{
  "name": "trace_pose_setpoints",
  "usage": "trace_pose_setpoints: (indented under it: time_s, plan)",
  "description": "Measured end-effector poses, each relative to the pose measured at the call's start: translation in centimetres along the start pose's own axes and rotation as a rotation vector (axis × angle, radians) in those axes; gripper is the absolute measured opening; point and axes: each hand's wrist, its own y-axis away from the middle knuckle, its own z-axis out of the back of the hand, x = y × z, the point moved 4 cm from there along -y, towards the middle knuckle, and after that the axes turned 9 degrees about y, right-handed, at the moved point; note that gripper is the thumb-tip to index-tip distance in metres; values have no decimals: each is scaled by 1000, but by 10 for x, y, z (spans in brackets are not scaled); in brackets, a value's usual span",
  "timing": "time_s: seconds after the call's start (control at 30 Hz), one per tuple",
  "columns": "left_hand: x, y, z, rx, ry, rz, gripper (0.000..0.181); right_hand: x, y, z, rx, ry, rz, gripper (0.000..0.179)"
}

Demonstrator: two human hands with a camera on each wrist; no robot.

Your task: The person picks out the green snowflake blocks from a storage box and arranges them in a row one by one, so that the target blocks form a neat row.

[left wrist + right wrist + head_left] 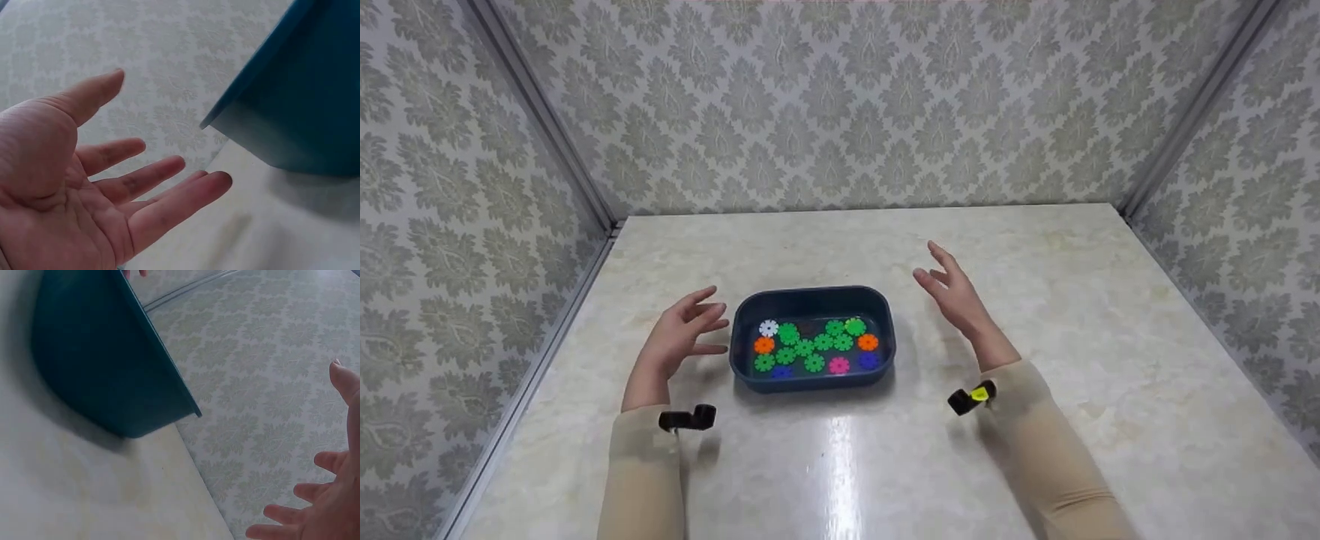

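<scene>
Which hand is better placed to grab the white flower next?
Probably the left hand: its open fingers are beside the left end of the tub, with the white flower inside that end. The right hand is farther, past the opposite end.

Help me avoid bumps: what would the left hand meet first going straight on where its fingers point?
The left hand would probably meet the tub first, at its left end; depth there is hard to judge.
</scene>
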Motion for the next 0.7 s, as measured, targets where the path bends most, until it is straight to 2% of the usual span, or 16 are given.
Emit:
trace_pose_setpoints:
  time_s: [0.2, 0.3, 0.47, 0.7]
  plan:
    - [8, 1, -6, 101, 26, 66, 76, -5, 5, -30, 129, -169, -139, 73]
    - [10, 0, -8, 126, 33, 72, 75, -6, 8, -41, 175, -199, -189, 71]
    - [14, -3, -10, 132, 15, 83, 72, -5, 13, -53, 237, -203, -219, 69]
    - [15, -4, -12, 129, -17, 80, 68, -6, 18, -56, 278, -223, -226, 68]
